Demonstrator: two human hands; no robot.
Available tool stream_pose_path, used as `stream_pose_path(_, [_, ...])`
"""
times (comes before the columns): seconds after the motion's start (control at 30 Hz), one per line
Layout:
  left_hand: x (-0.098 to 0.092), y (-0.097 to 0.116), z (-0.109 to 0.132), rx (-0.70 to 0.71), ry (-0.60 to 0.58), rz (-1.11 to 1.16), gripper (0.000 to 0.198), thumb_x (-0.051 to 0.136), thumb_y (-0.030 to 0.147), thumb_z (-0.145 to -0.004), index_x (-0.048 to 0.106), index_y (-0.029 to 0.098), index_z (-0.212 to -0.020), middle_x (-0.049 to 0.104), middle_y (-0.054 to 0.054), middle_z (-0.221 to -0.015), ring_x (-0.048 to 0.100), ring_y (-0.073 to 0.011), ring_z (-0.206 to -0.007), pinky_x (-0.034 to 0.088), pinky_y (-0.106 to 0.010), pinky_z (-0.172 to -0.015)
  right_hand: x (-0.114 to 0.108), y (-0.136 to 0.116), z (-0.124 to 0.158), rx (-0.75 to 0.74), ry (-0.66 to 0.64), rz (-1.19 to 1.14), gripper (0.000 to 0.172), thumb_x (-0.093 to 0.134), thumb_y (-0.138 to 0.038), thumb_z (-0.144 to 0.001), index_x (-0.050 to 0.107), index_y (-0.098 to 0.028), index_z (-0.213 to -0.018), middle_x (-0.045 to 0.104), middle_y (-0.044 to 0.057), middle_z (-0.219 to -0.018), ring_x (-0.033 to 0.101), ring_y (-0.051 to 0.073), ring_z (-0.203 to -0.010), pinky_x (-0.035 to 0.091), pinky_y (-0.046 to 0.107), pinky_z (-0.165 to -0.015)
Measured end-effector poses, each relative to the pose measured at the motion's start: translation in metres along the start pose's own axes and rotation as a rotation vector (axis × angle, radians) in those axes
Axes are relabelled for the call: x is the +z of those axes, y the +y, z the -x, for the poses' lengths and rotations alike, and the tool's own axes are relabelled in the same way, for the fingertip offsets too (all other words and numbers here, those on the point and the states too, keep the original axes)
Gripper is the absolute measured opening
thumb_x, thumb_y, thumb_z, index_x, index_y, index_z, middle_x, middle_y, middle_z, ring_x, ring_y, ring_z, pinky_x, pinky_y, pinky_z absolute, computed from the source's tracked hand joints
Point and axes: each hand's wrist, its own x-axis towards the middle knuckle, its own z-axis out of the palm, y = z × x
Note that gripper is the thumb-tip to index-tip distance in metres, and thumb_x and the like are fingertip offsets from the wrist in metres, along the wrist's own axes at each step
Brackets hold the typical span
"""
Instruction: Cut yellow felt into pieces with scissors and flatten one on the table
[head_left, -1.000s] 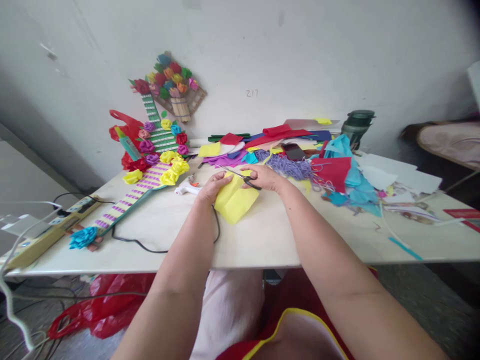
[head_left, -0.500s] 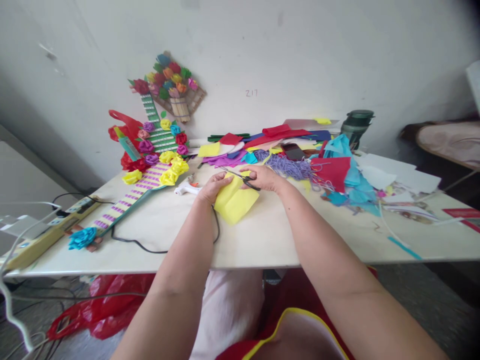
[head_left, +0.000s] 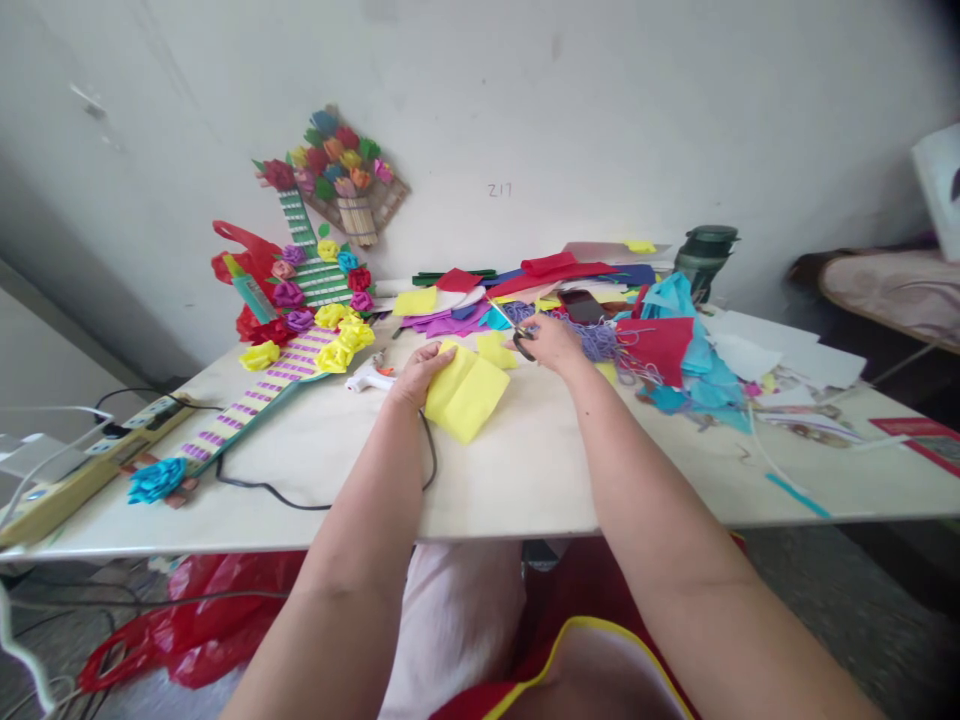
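My left hand (head_left: 417, 372) is closed on the near-left edge of a folded yellow sheet (head_left: 466, 393) lying on the white table (head_left: 525, 470). A smaller cut-off yellow piece (head_left: 496, 349) lies just beyond the sheet. My right hand (head_left: 551, 342) is wrapped round the handles of black scissors (head_left: 517, 335), whose blades point left and away, above the purple scraps. The scissors are off the yellow sheet, to its far right.
A white glue gun (head_left: 367, 377) with a black cord (head_left: 315, 500) lies left of my left hand. Paper-flower crafts (head_left: 307, 300) stand at the far left. Coloured scraps (head_left: 660, 340), purple yarn, a phone (head_left: 582, 304) and a green jar (head_left: 702, 256) crowd the far right. A power strip (head_left: 82, 460) sits at left.
My right hand has drawn the scissors away to the far right, off the yellow sheet. A small yellow piece now lies apart from the sheet. The view shifted slightly.
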Motion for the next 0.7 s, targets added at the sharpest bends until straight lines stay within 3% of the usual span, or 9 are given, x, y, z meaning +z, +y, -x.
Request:
stream_pose_path(0.13, [-0.001, 0.001, -0.001, 0.029, 0.053, -0.012, 0.028, 0.076, 0.036, -0.06, 0.061, 0.017, -0.074, 0.067, -0.003, -0.066, 0.065, -0.0196, -0.061, 0.051, -0.029, -0.059, -0.007, 0.013, -0.003, 0.191, -0.012, 0.266, 0.043, 0.061, -0.053, -0.066, 0.068, -0.019, -0.091, 0.067, 0.011, -0.093, 0.061, 0.026, -0.09, 0.043, 0.033, -0.071])
stream_pose_path(0.3, [0.0, 0.003, 0.0, 0.065, 0.071, -0.003, 0.027, 0.075, 0.036, -0.06, 0.063, 0.016, -0.074, 0.068, -0.003, -0.066, 0.066, -0.0201, -0.061, 0.051, -0.029, -0.059, -0.004, 0.023, -0.003, 0.336, -0.075, 0.397, 0.053, 0.066, -0.049, -0.062, 0.067, -0.011, -0.099, 0.065, 0.02, -0.102, 0.061, 0.029, -0.097, 0.046, 0.035, -0.075])
stream_pose_path(0.4, [-0.001, 0.003, -0.001, 0.072, 0.098, 0.004, 0.028, 0.076, 0.036, -0.059, 0.064, 0.015, -0.075, 0.069, -0.005, -0.068, 0.066, -0.021, -0.063, 0.052, -0.03, -0.061, -0.003, 0.024, -0.001, 0.362, -0.074, 0.413, 0.056, 0.066, -0.048, -0.062, 0.066, -0.009, -0.102, 0.064, 0.022, -0.104, 0.06, 0.03, -0.099, 0.046, 0.036, -0.077])
stream_pose_path(0.7, [-0.002, 0.002, -0.005, 0.04, 0.205, 0.013, 0.028, 0.078, 0.035, -0.054, 0.064, 0.015, -0.068, 0.068, -0.004, -0.062, 0.066, -0.0217, -0.062, 0.051, -0.028, -0.055, -0.005, 0.023, -0.002, 0.31, -0.005, 0.412, 0.041, 0.056, -0.045, -0.071, 0.069, -0.017, -0.097, 0.067, 0.014, -0.101, 0.06, 0.027, -0.099, 0.044, 0.036, -0.08])
